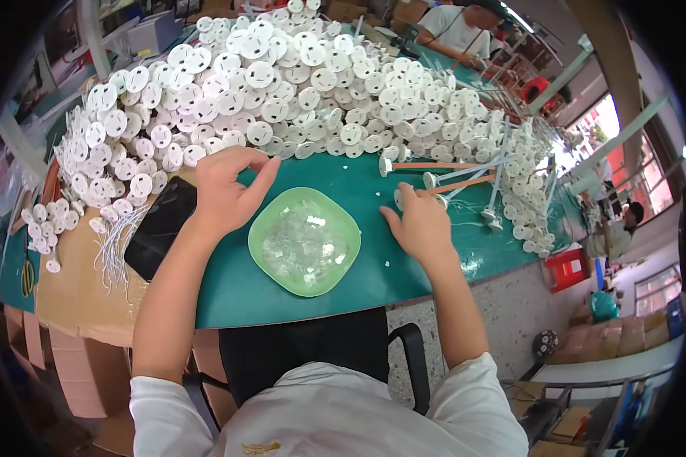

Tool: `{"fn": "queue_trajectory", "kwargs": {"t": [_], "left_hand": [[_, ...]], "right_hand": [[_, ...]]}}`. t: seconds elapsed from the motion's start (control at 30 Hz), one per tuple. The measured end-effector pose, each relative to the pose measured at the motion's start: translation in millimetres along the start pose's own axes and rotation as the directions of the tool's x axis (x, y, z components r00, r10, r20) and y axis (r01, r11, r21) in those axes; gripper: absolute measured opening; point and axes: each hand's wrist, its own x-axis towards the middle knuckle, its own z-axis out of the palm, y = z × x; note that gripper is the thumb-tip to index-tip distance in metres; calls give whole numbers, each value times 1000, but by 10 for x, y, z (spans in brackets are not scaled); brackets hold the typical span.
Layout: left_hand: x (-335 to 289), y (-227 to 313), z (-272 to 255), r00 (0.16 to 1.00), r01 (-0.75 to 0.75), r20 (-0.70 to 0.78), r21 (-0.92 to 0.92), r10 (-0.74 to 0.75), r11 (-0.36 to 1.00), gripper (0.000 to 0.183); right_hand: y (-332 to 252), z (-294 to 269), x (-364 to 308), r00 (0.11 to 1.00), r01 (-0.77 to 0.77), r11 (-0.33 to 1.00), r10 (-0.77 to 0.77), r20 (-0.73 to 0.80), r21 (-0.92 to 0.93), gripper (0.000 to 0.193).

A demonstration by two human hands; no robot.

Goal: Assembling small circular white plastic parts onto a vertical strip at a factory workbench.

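Note:
A pale green bowl (259, 263) stands on the green tabletop between my hands, with many small clear flat pieces in it. My left hand (230, 186) is above the bowl's far left side, close to the heap of white discs (259, 75). Its fingers are bent with the thumb apart, and I see nothing between them. To the bowl's right, my right hand (423, 225) has thumb and index finger around a white disc-headed piece (398, 199); its rear is hidden by the fingers. Similar disc-headed pieces with long strips (431, 180) lie just beyond that hand.
A dark flat slab (160, 228) lies beside my left forearm, near white wires (114, 247) and scissors (27, 279). Small clear bits dot the tabletop (328, 171). A black chair (305, 343) is at the near edge. Another person (457, 34) sits beyond the heap.

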Motion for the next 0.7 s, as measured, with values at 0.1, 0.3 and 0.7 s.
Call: {"fn": "queue_trajectory", "kwargs": {"t": [0.1, 0.3, 0.7], "left_hand": [[9, 10, -5, 999, 9, -37, -10, -9, 1000, 11], [-2, 103, -79, 982, 133, 161, -230, -97, 964, 12], [-81, 343, 20, 783, 616, 599, -706, -169, 350, 52]], "right_hand": [[-42, -43, 51, 998, -32, 999, 33, 48, -15, 26], [-790, -546, 66, 991, 51, 971, -20, -130, 234, 19], [-1021, -70, 469, 704, 687, 525, -309, -640, 502, 25]]}}
